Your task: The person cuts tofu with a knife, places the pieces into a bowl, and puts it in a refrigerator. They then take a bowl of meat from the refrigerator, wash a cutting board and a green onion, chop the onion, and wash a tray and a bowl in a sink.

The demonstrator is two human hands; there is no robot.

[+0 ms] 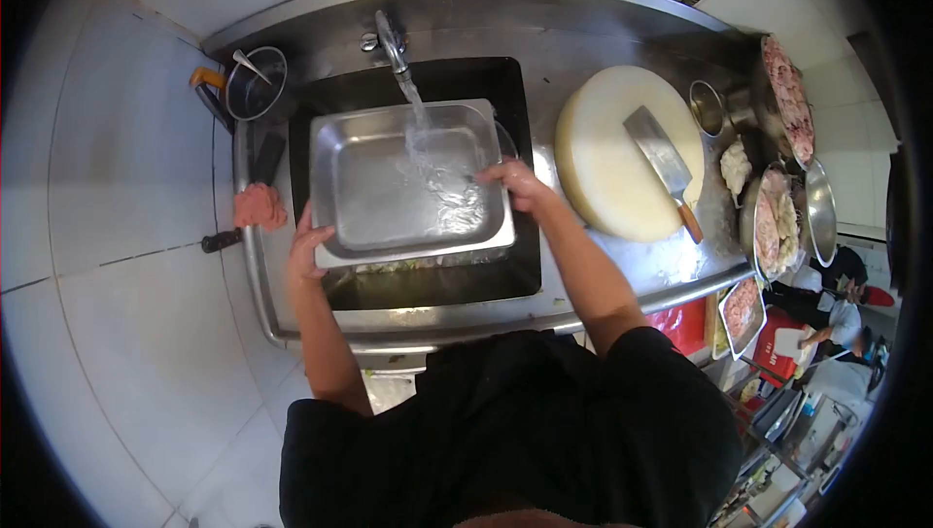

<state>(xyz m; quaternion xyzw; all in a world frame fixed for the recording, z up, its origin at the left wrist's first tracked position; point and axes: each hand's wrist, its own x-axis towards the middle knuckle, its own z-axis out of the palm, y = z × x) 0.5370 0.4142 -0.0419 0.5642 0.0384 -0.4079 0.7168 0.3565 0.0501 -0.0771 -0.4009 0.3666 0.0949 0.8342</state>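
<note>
A rectangular stainless steel pan [364, 193] is held over the sink [437, 287], with water pooling in it. Water streams into the pan from the faucet [392, 45]. My left hand [308, 244] grips the pan's near left corner, thumb over the rim. At the right side, my right hand [518, 183] holds the rim, its fingertips reaching inside near the rippling water. Under the pan, greenish bits show along the near part of the sink.
Right of the sink, a cleaver [663, 157] lies on a thick round cutting board [603, 188]. Bowls of raw meat [777, 222] stand farther right. A metal container [257, 83] with a spoon and a pink cloth [259, 205] are at left. People [846, 319] are in the background.
</note>
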